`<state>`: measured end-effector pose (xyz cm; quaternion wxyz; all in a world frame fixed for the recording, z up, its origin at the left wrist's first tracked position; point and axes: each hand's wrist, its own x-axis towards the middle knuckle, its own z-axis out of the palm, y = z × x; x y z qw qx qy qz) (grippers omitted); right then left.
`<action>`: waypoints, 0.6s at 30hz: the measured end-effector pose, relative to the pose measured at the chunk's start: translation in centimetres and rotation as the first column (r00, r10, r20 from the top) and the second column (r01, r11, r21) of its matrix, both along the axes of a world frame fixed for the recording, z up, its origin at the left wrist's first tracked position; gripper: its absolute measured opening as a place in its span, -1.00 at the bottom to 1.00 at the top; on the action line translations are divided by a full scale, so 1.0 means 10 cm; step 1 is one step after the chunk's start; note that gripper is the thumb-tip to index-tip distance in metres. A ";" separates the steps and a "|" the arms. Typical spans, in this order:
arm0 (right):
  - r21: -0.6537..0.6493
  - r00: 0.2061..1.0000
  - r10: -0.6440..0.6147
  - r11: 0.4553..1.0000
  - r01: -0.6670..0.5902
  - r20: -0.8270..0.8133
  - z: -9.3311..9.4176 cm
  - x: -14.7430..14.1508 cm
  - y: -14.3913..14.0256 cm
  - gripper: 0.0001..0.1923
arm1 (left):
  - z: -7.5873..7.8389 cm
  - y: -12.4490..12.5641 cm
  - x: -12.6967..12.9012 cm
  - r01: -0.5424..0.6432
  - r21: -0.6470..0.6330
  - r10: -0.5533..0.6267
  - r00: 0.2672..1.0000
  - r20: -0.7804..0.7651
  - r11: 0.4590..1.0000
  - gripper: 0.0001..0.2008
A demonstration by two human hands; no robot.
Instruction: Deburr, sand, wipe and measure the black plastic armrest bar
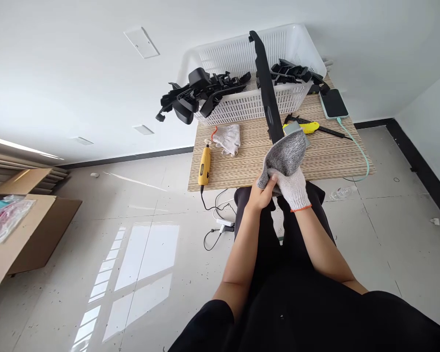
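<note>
My left hand, bare, is pinched shut on the cuff edge of the grey glove, at the near edge of the counter and just above my lap. My right hand already wears a white knit glove with an orange hem, and the grey one sits over its fingers. Inside those layers I cannot tell for sure how the right fingers lie, though they seem wrapped round the near end of the long black strip.

To do this well I judge the left hand should pull the cuff evenly toward my wrist, not from one corner, so the grey fabric seats without bunching, while the right keeps the strip steady.

The strip's long axis runs from my right hand away from me, leaning slightly left, its far tip up over the white basket. Left on the counter lie a yellow rotary tool and a spare white glove. Just right of the strip is a yellow utility knife, then a phone on its cable. Black plastic parts hang over the basket's left rim.
</note>
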<state>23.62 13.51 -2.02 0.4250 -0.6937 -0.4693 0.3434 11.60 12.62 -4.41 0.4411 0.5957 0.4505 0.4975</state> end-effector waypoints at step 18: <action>0.011 0.996 0.076 0.997 -0.075 -0.057 0.13 -0.01 0.24 -0.42 | 0.00 0.06 0.03 -0.035 0.084 0.051 0.978 -0.202 0.996 -0.44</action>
